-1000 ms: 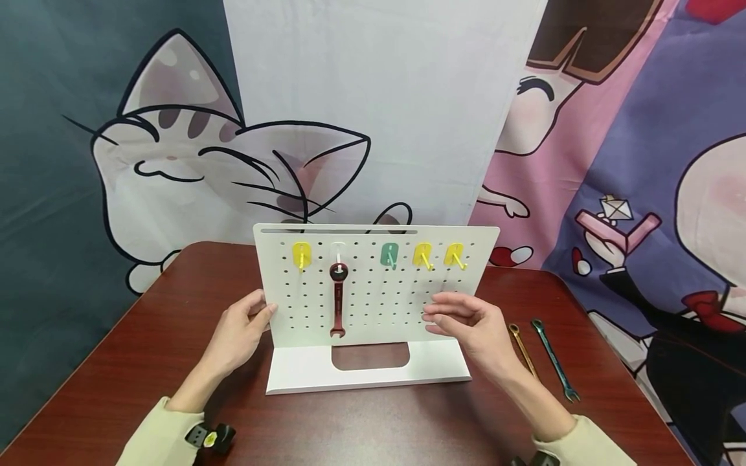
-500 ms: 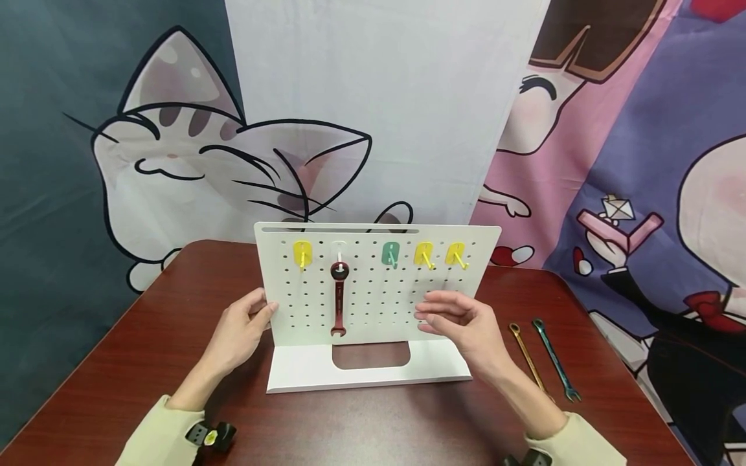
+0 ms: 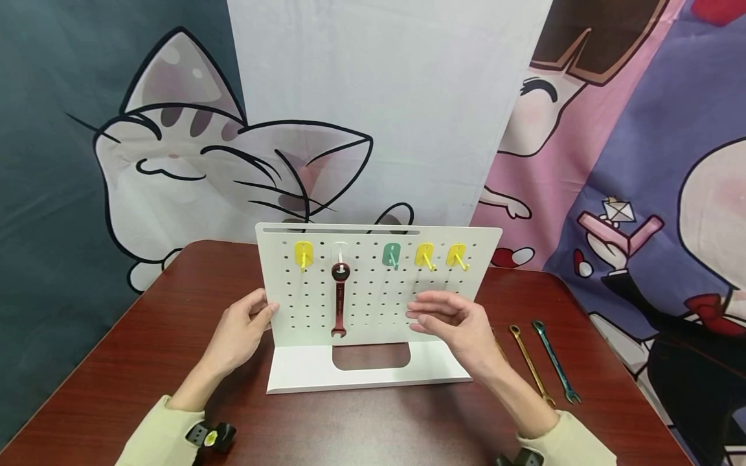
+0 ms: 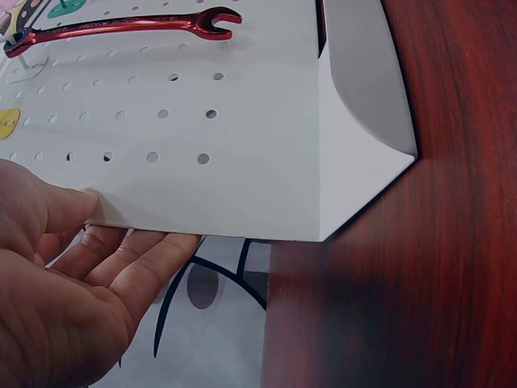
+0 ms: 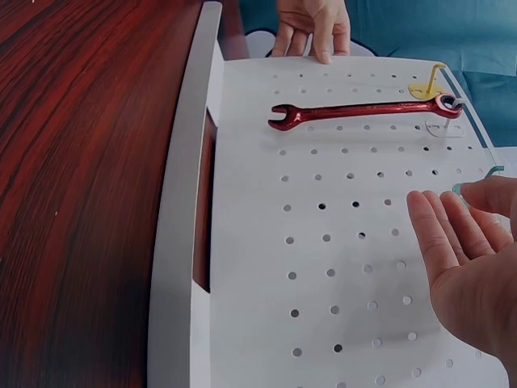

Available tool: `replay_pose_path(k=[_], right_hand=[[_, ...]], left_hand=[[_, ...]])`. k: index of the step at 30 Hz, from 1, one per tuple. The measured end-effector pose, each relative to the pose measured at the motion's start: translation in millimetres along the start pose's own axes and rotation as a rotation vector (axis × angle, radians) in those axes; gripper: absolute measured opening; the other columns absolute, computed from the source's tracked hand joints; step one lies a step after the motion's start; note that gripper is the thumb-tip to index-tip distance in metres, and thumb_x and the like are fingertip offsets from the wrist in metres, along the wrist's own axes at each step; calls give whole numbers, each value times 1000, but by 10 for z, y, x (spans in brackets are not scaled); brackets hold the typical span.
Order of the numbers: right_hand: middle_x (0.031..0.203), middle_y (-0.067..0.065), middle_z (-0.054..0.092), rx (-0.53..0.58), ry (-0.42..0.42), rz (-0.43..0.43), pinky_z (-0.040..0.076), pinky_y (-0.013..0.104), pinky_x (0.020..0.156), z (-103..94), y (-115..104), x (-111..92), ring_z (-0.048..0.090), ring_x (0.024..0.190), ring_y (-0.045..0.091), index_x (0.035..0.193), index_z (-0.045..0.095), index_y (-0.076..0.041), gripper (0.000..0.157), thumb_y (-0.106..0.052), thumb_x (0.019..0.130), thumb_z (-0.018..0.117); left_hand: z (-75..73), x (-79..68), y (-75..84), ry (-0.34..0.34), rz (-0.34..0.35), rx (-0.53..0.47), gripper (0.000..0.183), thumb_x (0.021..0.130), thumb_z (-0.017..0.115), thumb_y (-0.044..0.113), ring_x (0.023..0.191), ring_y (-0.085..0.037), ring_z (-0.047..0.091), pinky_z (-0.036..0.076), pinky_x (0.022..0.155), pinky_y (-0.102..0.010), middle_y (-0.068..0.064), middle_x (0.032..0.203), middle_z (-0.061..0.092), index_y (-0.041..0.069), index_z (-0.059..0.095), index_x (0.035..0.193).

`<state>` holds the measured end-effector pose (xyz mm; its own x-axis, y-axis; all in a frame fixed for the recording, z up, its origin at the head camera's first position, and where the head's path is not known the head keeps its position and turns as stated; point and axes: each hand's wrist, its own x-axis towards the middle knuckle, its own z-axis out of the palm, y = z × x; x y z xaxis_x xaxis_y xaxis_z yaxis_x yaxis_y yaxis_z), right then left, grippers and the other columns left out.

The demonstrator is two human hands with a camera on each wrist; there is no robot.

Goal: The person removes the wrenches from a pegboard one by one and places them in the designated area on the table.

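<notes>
A white pegboard (image 3: 373, 304) stands upright on its base. My left hand (image 3: 240, 330) pinches the board's left edge, thumb on the front and fingers behind, as the left wrist view shows. From a clear hook near the top left hangs a red combination wrench (image 3: 340, 301), its ring end up and its open end down. My right hand (image 3: 460, 330) is before the board's lower right part with fingers loosely bent and nothing in them. In the right wrist view, the fingers (image 5: 436, 234) appear apart from the board.
Yellow hooks (image 3: 425, 255) and a green hook (image 3: 392, 254) sit in the board's upper row. On the brown table (image 3: 361, 427), a gold wrench (image 3: 530, 362) and a teal wrench (image 3: 556, 362) lie to the right. Another gold-coloured piece is partly hidden by my right wrist.
My right hand has moved a little left across the front of the board, uncovering more of the gold wrench. The left hand keeps its hold, and the red wrench hangs as before.
</notes>
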<state>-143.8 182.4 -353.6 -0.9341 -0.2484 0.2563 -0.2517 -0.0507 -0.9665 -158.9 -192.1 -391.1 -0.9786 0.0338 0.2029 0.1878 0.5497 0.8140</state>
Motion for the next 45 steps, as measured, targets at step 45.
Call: replay_pose_path(k=[45], right_hand=[[134, 39, 63, -26, -66, 17, 63, 41, 90, 241, 93, 120, 76, 112, 20, 136, 59, 12, 47, 8, 91, 74]], left_hand=[[-5, 4, 6, 0, -11, -1, 9, 109, 59, 11, 84, -22, 64, 54, 74, -24, -9, 97, 74, 6, 65, 113]])
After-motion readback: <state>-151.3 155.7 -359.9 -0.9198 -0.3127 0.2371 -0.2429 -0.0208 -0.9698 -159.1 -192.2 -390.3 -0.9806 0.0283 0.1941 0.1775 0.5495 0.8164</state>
